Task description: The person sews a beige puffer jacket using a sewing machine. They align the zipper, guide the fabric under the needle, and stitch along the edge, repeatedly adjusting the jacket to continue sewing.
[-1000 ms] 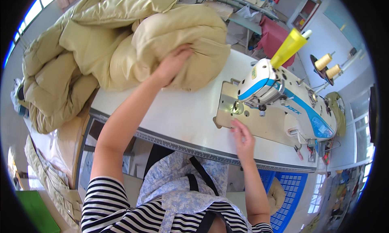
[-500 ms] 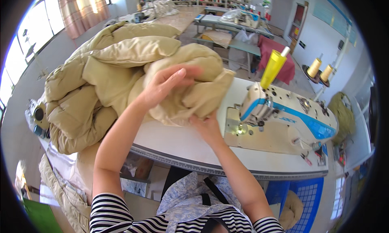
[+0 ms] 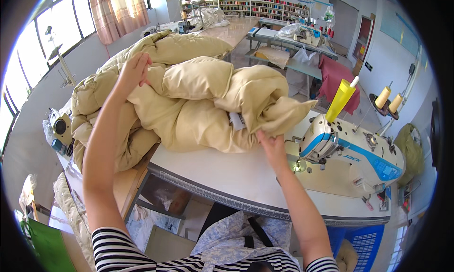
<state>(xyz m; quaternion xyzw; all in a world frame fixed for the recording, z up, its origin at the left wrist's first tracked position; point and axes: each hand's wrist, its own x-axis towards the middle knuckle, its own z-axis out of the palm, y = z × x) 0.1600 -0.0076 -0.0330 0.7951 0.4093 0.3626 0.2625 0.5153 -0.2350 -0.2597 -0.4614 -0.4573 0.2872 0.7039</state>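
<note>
A bulky beige padded jacket (image 3: 203, 125) lies heaped over the left and middle of the white sewing table (image 3: 184, 165). A small white label (image 3: 237, 121) shows on its near side. My right hand (image 3: 273, 144) grips the jacket's lower right edge between thumb and fingers, left of the sewing machine's needle area. My left hand (image 3: 136, 72) is at the jacket's far left part, fingers extended and close together; whether it touches the cloth I cannot tell. The white and blue sewing machine (image 3: 352, 151) stands just right of the jacket.
A yellow holder (image 3: 341, 99) rises from the machine, with two thread cones (image 3: 389, 101) behind it. Another machine's end (image 3: 60, 126) sits at the left. A blue basket (image 3: 362, 248) stands below the table on the right. Shelves of thread (image 3: 250, 4) line the far wall.
My left hand has swung left, away from the jacket's middle. The jacket's middle is spread flatter and its label has come into sight. My right hand keeps its hold on the edge.
</note>
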